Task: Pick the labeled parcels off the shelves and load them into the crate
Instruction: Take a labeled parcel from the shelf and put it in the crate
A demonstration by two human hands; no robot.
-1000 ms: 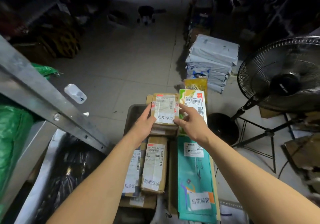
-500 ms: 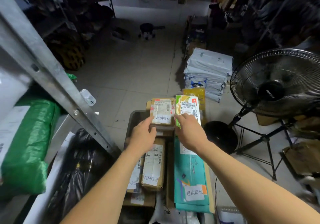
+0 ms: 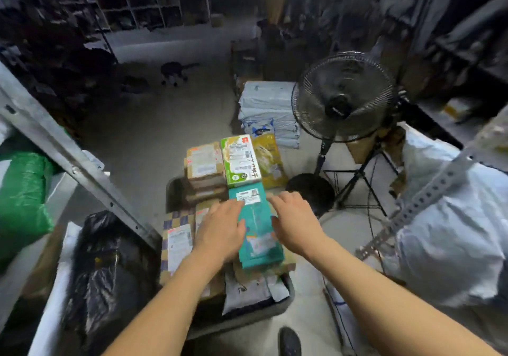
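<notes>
A grey crate [image 3: 277,310] on the floor is piled with labeled parcels. At its far end lie a stack of brown cardboard parcels [image 3: 204,164] and a green-and-white box [image 3: 240,160]. A long teal parcel [image 3: 257,229] lies down the middle. My left hand [image 3: 222,228] hovers over the teal parcel's left edge, fingers spread, holding nothing. My right hand [image 3: 295,222] is open just to the right of the teal parcel. A labeled brown parcel [image 3: 178,243] lies at the left side of the crate.
A metal shelf upright [image 3: 68,168] slants at the left, with a green bag [image 3: 24,196] and a black bag [image 3: 110,273] on the shelves. A standing fan [image 3: 343,100] and grey mailer stack [image 3: 268,108] stand beyond. White bags [image 3: 450,232] fill the right. A shoe [image 3: 288,342] is below.
Both hands have let go of the small brown parcel, now left on the far stack, and drawn back toward me over the teal parcel. The view has pulled back and up.
</notes>
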